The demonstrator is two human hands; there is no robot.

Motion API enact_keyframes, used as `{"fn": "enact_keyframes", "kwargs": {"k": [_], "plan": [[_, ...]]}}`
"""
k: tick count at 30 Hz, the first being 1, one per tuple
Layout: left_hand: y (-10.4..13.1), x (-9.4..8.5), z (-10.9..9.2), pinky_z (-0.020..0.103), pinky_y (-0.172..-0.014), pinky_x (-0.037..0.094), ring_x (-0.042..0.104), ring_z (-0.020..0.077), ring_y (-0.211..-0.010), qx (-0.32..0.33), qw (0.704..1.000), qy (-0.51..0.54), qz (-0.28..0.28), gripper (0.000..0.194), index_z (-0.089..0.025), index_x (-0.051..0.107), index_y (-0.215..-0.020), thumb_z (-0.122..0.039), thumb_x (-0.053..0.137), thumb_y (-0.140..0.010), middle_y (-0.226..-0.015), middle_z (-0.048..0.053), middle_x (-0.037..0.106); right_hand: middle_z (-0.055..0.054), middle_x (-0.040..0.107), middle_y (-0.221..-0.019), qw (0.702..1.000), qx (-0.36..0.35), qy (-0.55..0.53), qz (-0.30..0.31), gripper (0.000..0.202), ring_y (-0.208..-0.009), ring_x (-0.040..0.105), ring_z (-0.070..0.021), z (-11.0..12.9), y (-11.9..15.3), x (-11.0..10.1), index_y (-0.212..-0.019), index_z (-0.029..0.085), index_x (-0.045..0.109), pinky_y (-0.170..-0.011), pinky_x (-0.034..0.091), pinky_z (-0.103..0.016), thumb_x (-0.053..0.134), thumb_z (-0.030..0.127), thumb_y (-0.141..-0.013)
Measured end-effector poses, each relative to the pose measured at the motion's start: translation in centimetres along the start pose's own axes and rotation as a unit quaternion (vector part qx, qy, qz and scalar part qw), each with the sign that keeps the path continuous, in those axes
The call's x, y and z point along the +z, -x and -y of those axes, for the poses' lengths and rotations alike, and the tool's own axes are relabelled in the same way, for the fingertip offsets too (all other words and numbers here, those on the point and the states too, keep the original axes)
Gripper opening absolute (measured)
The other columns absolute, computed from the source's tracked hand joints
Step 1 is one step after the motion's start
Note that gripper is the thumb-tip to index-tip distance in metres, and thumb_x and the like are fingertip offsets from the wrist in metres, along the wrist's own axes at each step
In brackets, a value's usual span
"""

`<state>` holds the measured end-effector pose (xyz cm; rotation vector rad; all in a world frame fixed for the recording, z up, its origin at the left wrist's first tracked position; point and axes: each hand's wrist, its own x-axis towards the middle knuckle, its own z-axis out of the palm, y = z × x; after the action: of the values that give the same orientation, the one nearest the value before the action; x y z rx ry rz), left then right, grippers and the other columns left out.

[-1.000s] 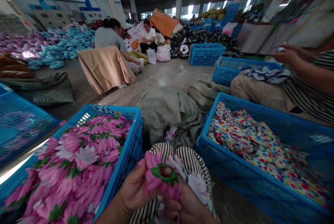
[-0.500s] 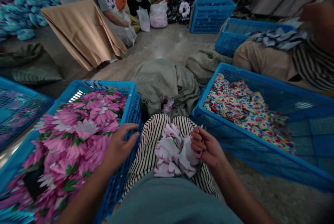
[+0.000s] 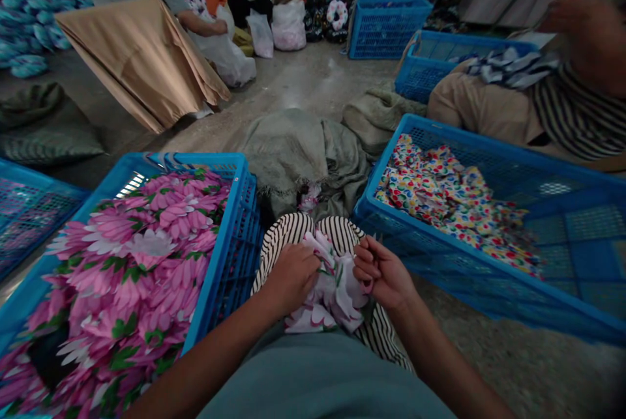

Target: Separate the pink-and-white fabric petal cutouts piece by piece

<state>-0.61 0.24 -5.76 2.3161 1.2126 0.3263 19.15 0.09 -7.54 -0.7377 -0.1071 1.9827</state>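
Observation:
White-and-pink petal-shaped cloth pieces [image 3: 337, 288] with green bits lie in a loose pile on my lap, over striped trousers [image 3: 281, 243]. My left hand [image 3: 293, 275] is on the left side of this pile, its fingers closed on the cloth. At the right side of the pile, my right hand [image 3: 384, 272] is closed around what look like small scissors [image 3: 368, 287]; a pink handle loop shows below the fingers and a thin tip above them. The rest of that tool is hidden in the hand.
A blue crate [image 3: 239, 191] full of pink cloth flowers [image 3: 147, 243] stands at my left. Another blue crate [image 3: 411, 210] with colourful printed cloth [image 3: 440, 191] is at my right. Grey-green sacking [image 3: 293, 152] lies ahead. Co-workers sit around, one near right [image 3: 469, 100].
My left hand has moved right, from beside the flower crate onto the cloth pile, and its fingers have closed. My right hand keeps its grip. The view has shifted slightly.

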Motion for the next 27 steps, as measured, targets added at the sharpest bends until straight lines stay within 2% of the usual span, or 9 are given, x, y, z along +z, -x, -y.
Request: {"fn": "enact_keyframes", "kwargs": {"k": [2,4,8,11,13,17,19,23,27], "plan": [[0.1,-0.6,0.1,0.031,-0.071,0.037,0.05,0.0173,-0.078,-0.048,0.994,0.096,-0.022,0.008,-0.017,0.056,-0.078,-0.016,0.048,-0.076,-0.077,0.003,0.057,0.009,0.041,-0.05,0.997,-0.017,0.071,-0.016,0.02,-0.031,0.017,-0.0005,-0.2,0.1,0.2,-0.067,0.016,0.05,-0.031,0.019,-0.014,0.054,0.032,-0.077],[0.2,-1.4,0.1,0.026,-0.064,0.037,0.05,0.0144,-0.07,-0.123,0.965,0.229,-0.027,0.006,-0.017,0.054,-0.08,-0.019,0.05,-0.075,-0.073,0.001,0.056,0.008,0.043,-0.049,0.98,-0.046,0.192,-0.036,0.024,-0.031,0.018,-0.0013,-0.6,0.2,0.6,-0.067,0.016,0.052,-0.03,0.017,-0.015,0.052,0.037,-0.078],[0.2,-2.2,-0.3,0.02,-0.052,0.034,0.045,0.0093,-0.056,-0.221,0.849,0.48,0.009,0.017,-0.016,0.046,-0.071,-0.027,0.058,-0.07,-0.062,-0.004,0.049,0.003,0.056,-0.065,0.9,-0.109,0.421,-0.017,0.023,-0.049,0.044,-0.007,-2.0,0.3,2.0,-0.084,0.017,0.058,-0.042,0.033,-0.017,0.064,0.03,-0.067],[0.4,-2.0,-0.4,0.02,-0.054,0.035,0.047,0.0086,-0.057,-0.236,0.779,0.581,0.005,0.023,-0.017,0.043,-0.075,-0.03,0.061,-0.068,-0.066,-0.004,0.05,0.002,0.054,-0.065,0.876,-0.09,0.473,0.012,0.018,-0.055,0.046,-0.0088,-2.8,0.3,2.7,-0.076,0.015,0.058,-0.048,0.035,-0.018,0.063,0.029,-0.067],[0.7,-1.9,-0.2,0.02,-0.053,0.035,0.047,0.0088,-0.057,-0.242,0.783,0.573,0.005,0.023,-0.017,0.045,-0.081,-0.029,0.06,-0.068,-0.066,-0.004,0.05,0.004,0.047,-0.055,0.887,-0.06,0.459,0.003,0.023,-0.047,0.039,-0.0069,-3.0,0.3,2.6,-0.066,0.015,0.053,-0.042,0.029,-0.018,0.059,0.036,-0.07],[1.3,-2.4,0.6,0.02,-0.05,0.031,0.042,0.0093,-0.054,-0.225,0.889,0.398,-0.006,0.008,-0.015,0.051,-0.07,-0.023,0.054,-0.071,-0.057,-0.005,0.045,0.007,0.041,-0.048,0.906,-0.023,0.422,-0.021,0.035,-0.04,0.031,-0.0048,-2.5,0.5,1.8,-0.06,0.015,0.046,-0.038,0.022,-0.017,0.058,0.048,-0.069],[1.4,-2.9,0.8,0.021,-0.053,0.033,0.044,0.0103,-0.057,-0.21,0.91,0.357,-0.017,0.008,-0.015,0.052,-0.07,-0.023,0.052,-0.073,-0.059,-0.003,0.048,0.007,0.04,-0.046,0.901,-0.007,0.433,-0.018,0.039,-0.039,0.03,-0.0045,-2.3,0.5,1.7,-0.058,0.015,0.045,-0.037,0.021,-0.017,0.058,0.05,-0.068],[1.0,-3.6,0.1,0.023,-0.066,0.039,0.051,0.0131,-0.075,-0.155,0.872,0.463,0.035,0.026,-0.015,0.054,-0.092,-0.03,0.057,-0.072,-0.083,0.003,0.057,0.007,0.039,-0.046,0.888,0.026,0.457,0.049,0.04,-0.039,0.029,-0.0042,-2.3,0.6,2.5,-0.055,0.015,0.045,-0.037,0.021,-0.017,0.059,0.051,-0.067],[0.5,-3.1,-0.6,0.019,-0.05,0.033,0.044,0.0081,-0.054,-0.195,0.801,0.557,0.101,0.027,-0.013,0.054,-0.072,-0.04,0.053,-0.075,-0.061,-0.002,0.051,0.006,0.042,-0.045,0.895,0.029,0.445,0.035,0.038,-0.038,0.03,-0.0044,-2.1,0.5,3.3,-0.057,0.015,0.048,-0.036,0.02,-0.017,0.059,0.05,-0.068]]}}
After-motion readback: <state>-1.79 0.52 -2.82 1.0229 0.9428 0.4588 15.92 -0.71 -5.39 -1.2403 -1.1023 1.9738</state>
